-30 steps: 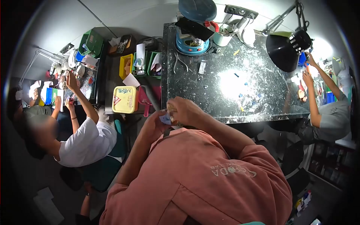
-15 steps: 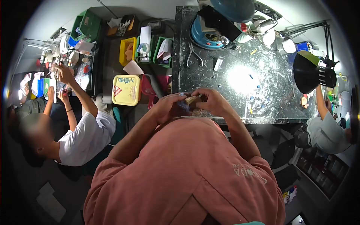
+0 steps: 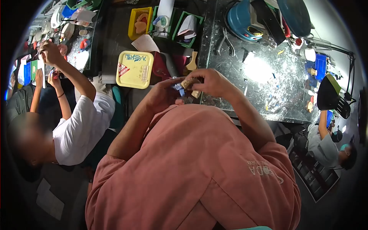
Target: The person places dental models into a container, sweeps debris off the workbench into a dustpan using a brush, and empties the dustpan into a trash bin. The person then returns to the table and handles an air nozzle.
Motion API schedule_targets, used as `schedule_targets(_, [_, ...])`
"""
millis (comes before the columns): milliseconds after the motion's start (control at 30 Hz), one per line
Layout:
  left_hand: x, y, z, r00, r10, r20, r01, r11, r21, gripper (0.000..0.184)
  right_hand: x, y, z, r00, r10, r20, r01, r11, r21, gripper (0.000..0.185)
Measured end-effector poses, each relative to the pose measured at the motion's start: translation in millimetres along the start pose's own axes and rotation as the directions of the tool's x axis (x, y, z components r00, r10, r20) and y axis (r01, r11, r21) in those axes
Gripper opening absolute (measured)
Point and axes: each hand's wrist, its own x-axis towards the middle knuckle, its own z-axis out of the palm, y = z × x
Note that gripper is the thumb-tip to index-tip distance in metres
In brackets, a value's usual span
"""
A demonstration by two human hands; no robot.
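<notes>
tan plaster-like piece (image 3: 188, 83) sits pinched in the right hand's (image 3: 212, 81) narrowed fingers, right beside the bluish piece (image 3: 178, 87) the left hand's (image 3: 161, 95) curled fingers hold, so both seem handled together, near the black bench's (image 3: 226, 67) front left corner.

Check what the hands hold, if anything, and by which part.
A small tan piece with bluish material beside it: right hand at the tan end, left hand at the bluish side. Exact fingertip contact can't be told.
</notes>
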Motion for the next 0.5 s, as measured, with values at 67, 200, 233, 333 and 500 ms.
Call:
schedule_targets(67, [-6, 10, -6, 0.951, 0.130, -0.282, -0.082, 0.981, 0.175, 0.044, 23, 15, 7, 0.997, 0.041, -0.059, -0.036, 0.997, 0.073, 0.024])
schedule_targets(200, [-1, 18, -69, 0.800, 0.434, -0.414, -0.104, 0.781, 0.616, 0.036, 64, 39, 16, 0.887, 0.168, -0.429, -0.225, 0.971, -0.086, 0.026])
schedule_targets(233, [0, 19, -80, 0.791, 0.450, -0.415, -0.175, 0.816, 0.550, 0.029, 70, 39, 21, 0.889, 0.170, -0.425, -0.226, 0.971, -0.084, 0.026])
schedule_targets(333, [-6, 18, -96, 0.791, 0.503, -0.348, -0.293, 0.810, 0.508, 0.028, 92, 43, 46, 0.945, 0.214, -0.246, -0.158, 0.960, 0.230, 0.026])
schedule_targets(500, [-12, 33, -86, 0.834, 0.402, -0.379, -0.434, 0.901, 0.001, 0.038, 128, 9, 85, 0.990, 0.002, -0.138, -0.004, 1.000, -0.018, 0.028])
